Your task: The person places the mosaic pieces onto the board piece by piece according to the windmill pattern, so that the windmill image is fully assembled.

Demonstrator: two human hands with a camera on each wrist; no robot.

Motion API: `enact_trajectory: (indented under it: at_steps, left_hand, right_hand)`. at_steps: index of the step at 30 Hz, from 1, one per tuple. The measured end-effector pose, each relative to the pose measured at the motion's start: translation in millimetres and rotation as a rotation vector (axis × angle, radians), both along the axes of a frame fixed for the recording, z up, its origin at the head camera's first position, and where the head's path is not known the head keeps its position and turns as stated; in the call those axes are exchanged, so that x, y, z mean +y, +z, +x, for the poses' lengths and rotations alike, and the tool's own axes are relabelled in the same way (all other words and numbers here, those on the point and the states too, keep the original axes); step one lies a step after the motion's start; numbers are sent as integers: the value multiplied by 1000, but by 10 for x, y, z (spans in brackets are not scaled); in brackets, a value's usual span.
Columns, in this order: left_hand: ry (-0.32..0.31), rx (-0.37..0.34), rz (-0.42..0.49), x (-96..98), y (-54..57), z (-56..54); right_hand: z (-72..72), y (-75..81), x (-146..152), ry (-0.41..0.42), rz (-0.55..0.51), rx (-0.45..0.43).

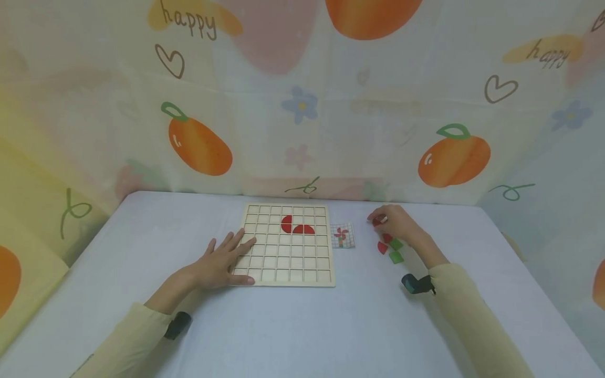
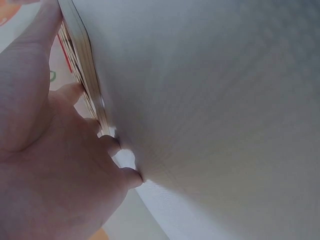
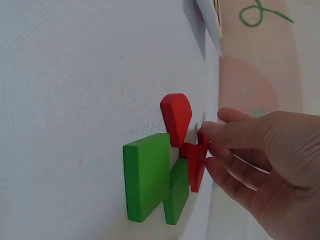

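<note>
Tabletop (image 1: 359, 325): card print (image 1: 341, 234), head view only

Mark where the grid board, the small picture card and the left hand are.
Grid board (image 1: 284, 251), head view, bare surface near its centre.
Picture card (image 1: 342, 235), head view, middle of its printed face.
Left hand (image 1: 216, 266), head view, back of the hand.

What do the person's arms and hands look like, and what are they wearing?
The left hand and right hand wear no gloves. The left sleeve and right sleeve are long and pale yellow. Near each wrist is a small black gadget: the left gadget and right gadget.
</note>
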State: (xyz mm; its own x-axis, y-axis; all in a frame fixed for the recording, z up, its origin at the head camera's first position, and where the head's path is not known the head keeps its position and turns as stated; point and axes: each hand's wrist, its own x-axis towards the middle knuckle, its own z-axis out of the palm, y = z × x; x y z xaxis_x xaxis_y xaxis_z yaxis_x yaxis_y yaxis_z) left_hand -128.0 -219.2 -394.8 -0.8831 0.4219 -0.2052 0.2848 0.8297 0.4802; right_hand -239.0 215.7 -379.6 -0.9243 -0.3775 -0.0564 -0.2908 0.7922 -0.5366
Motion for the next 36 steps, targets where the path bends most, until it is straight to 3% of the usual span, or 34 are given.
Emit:
enact_trajectory:
  at_steps: [12,21,28,36]
  left_hand:
    - [-15,14,-1,-21,-16,1]
    - [-14,9,-3,-23,-22,-4]
    - [-12,8,-6,-24,-16,-6]
    - [-18,15,-2,-46,-89,-28]
  right_hand:
    - [-40,-43,18,-56,9,-11]
    - [-61,23,49,-93,22,-87]
    - [-75,69,60,-76,54,-102]
    - [-55,125,53,23,97,-128]
